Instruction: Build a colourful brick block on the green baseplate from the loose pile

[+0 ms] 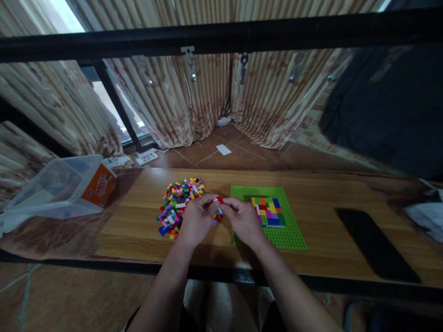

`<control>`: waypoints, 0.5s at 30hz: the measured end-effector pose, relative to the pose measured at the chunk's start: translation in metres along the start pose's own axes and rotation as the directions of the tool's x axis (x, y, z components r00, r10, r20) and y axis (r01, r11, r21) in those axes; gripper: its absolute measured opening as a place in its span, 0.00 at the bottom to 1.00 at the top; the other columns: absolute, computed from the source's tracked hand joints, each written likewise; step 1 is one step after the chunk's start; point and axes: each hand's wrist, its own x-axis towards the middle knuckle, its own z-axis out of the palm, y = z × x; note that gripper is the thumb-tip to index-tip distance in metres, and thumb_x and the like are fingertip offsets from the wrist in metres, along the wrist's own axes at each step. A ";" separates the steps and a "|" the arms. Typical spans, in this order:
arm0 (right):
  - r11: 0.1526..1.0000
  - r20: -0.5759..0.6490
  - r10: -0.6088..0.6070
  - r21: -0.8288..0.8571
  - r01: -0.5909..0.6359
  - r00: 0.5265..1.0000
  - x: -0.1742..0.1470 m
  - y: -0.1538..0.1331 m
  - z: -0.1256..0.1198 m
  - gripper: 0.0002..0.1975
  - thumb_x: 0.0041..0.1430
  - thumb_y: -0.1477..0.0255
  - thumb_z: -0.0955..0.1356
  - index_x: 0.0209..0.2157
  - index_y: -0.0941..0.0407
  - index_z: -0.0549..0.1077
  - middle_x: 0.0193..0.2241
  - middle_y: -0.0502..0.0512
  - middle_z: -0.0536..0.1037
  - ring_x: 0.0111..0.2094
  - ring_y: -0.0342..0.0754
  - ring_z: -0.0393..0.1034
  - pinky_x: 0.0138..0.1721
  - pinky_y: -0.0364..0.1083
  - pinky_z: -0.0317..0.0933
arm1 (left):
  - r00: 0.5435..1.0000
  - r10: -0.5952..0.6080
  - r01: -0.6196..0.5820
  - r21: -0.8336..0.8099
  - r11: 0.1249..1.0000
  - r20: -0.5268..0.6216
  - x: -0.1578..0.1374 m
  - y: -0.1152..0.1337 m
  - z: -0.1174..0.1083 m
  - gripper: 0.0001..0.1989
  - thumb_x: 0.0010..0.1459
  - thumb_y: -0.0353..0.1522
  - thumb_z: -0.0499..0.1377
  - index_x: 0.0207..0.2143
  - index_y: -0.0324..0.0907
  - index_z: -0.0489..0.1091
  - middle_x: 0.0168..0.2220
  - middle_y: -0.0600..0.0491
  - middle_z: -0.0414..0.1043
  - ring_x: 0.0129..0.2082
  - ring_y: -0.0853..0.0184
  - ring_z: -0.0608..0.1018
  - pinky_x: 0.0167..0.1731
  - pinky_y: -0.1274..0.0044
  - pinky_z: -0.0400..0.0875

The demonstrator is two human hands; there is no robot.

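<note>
My left hand [198, 218] and my right hand [245, 219] meet over the table, fingertips pinched around small toy bricks. A red brick [220, 199] shows between them, with white brick pieces beside and below it; which fingers grip which piece I cannot tell. Under and behind my left hand lies a loose heap of mixed-colour bricks [180, 205]. Partly covered by my right hand is a green baseplate [292, 233], which bears a roughly square block of multicoloured bricks [269, 212].
A black phone-like slab [377, 244] lies on the right of the wooden table [321, 203]. At the left sits a clear plastic bin [65, 184] with an orange label. A dark metal bar [221, 39] crosses above the far side, before striped curtains [173, 101].
</note>
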 end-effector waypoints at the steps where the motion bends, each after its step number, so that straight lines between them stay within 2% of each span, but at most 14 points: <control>1: 1.000 -0.024 0.005 -0.019 -0.005 1.000 -0.001 -0.001 0.000 0.11 0.60 0.66 0.66 0.36 0.55 0.79 0.28 0.50 0.81 0.31 0.45 0.74 0.34 0.43 0.65 | 1.000 -0.003 0.003 -0.009 1.000 -0.005 0.000 0.000 0.002 0.09 0.57 0.33 0.58 0.34 0.38 0.76 0.32 0.51 0.78 0.33 0.67 0.77 0.35 0.78 0.70; 5: 0.990 -0.120 0.003 -0.136 -0.020 0.993 -0.003 -0.007 -0.001 0.09 0.60 0.67 0.66 0.35 0.52 0.80 0.28 0.49 0.81 0.30 0.46 0.74 0.33 0.43 0.65 | 0.997 -0.042 0.041 -0.015 0.999 -0.058 0.002 -0.001 0.011 0.09 0.55 0.34 0.59 0.32 0.38 0.76 0.28 0.53 0.76 0.28 0.68 0.75 0.30 0.79 0.69; 8: 0.979 -0.149 -0.035 -0.202 0.004 0.988 -0.002 -0.008 -0.010 0.09 0.60 0.68 0.66 0.36 0.52 0.79 0.31 0.51 0.82 0.32 0.47 0.76 0.36 0.44 0.66 | 0.993 -0.049 0.048 -0.010 0.999 -0.105 0.004 -0.001 0.020 0.10 0.55 0.35 0.58 0.34 0.38 0.75 0.29 0.52 0.76 0.29 0.67 0.76 0.31 0.79 0.69; 12: 0.954 -0.243 -0.113 -0.299 0.036 0.963 0.004 0.000 -0.042 0.12 0.61 0.68 0.64 0.40 0.53 0.78 0.39 0.56 0.82 0.39 0.50 0.76 0.43 0.48 0.67 | 0.991 -0.069 0.075 0.049 0.996 -0.112 0.008 -0.006 0.026 0.10 0.56 0.34 0.56 0.33 0.39 0.74 0.27 0.53 0.74 0.27 0.69 0.74 0.29 0.79 0.68; 15: 0.911 -0.304 -0.145 -0.411 0.007 0.941 0.005 0.011 -0.075 0.14 0.62 0.68 0.62 0.41 0.53 0.78 0.41 0.57 0.81 0.42 0.51 0.75 0.47 0.51 0.66 | 0.980 -0.177 0.176 -0.014 0.984 -0.095 0.010 -0.009 0.032 0.09 0.56 0.34 0.55 0.33 0.39 0.73 0.24 0.56 0.70 0.23 0.70 0.72 0.24 0.80 0.67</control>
